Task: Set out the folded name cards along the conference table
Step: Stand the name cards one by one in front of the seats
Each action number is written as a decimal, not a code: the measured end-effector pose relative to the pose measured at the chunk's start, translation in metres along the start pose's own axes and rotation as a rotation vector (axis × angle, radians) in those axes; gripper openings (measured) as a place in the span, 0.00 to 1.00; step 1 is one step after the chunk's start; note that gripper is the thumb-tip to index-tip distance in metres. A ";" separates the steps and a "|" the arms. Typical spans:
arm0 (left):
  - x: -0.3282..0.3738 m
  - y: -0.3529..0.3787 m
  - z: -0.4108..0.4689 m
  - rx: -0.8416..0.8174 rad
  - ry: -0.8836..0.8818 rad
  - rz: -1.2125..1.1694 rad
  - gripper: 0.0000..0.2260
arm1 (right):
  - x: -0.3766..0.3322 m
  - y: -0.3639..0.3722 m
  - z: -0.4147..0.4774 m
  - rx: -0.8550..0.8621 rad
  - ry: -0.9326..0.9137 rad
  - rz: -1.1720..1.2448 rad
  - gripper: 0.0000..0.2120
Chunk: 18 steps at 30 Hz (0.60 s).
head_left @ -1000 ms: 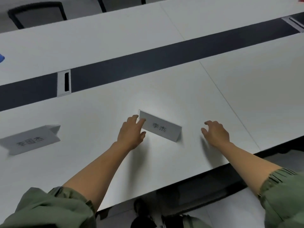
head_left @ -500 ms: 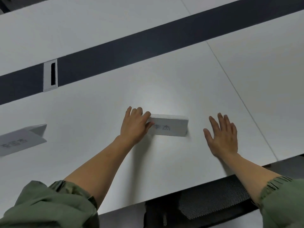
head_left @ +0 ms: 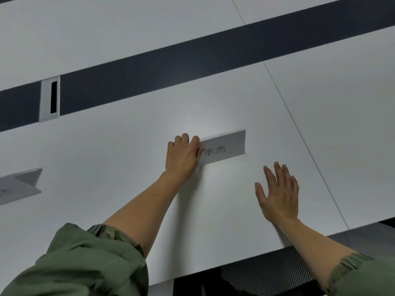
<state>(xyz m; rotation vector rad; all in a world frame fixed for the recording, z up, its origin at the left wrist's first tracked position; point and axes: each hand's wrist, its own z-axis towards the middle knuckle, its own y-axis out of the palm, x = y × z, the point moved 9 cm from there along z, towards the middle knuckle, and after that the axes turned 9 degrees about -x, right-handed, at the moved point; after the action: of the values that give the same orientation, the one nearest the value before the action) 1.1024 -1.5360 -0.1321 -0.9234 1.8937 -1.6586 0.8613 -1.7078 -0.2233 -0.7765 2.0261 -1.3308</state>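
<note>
Head view: the left hand [head_left: 181,159] still grips the left end of the folded white paper name card [head_left: 226,149], fingers curled over its top. The card now stands squarer on the white conference table [head_left: 128,146] than a second ago. The right hand [head_left: 277,195] has drawn back, fingers straight and spread, holding nothing.

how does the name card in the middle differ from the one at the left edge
The middle card is gripped at its left end by the left hand; the left-edge card stands untouched. The middle card is wholly in view, its printed face toward the camera; the left-edge card is cut by the frame, its open folded end showing. Both are pale folded cards with dark print on the table.
</note>
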 end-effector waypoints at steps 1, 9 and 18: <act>0.000 0.001 0.002 -0.008 -0.003 0.002 0.13 | 0.000 0.000 0.001 -0.002 0.000 -0.001 0.32; -0.025 -0.026 -0.043 0.132 -0.065 -0.060 0.18 | 0.002 0.002 0.002 -0.029 0.008 -0.028 0.31; -0.140 -0.012 -0.210 -0.303 -0.339 -0.198 0.13 | -0.032 -0.012 -0.009 -0.301 0.140 -0.086 0.23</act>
<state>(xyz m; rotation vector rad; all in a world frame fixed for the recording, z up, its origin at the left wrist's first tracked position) 1.0478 -1.2917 -0.0970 -1.4540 1.8892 -1.2317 0.8780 -1.6828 -0.2043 -0.9341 2.3636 -1.1672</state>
